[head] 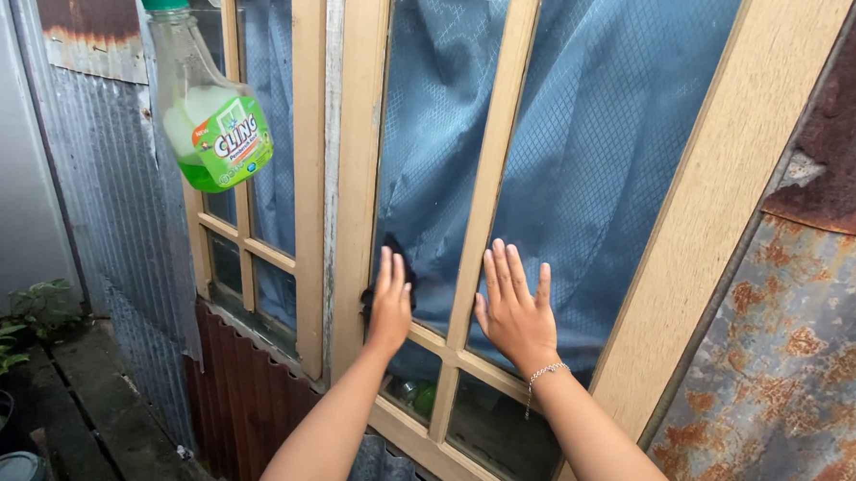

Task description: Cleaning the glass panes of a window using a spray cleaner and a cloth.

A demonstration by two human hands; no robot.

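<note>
Head view: a dark cloth (400, 268) lies flat against the glass pane (432, 154) of a wooden window frame (354, 170), pinned under the left hand (390, 301), whose fingers are straight and spread, pressing rather than gripping. The right hand (514, 307) lies open and empty across the upright bar (482, 214), just beside it. Bare glass runs upward; a green spray bottle (212, 116) hangs up left

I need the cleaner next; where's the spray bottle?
In the head view, the spray bottle hangs at upper left against the window frame, left of both hands.
</note>
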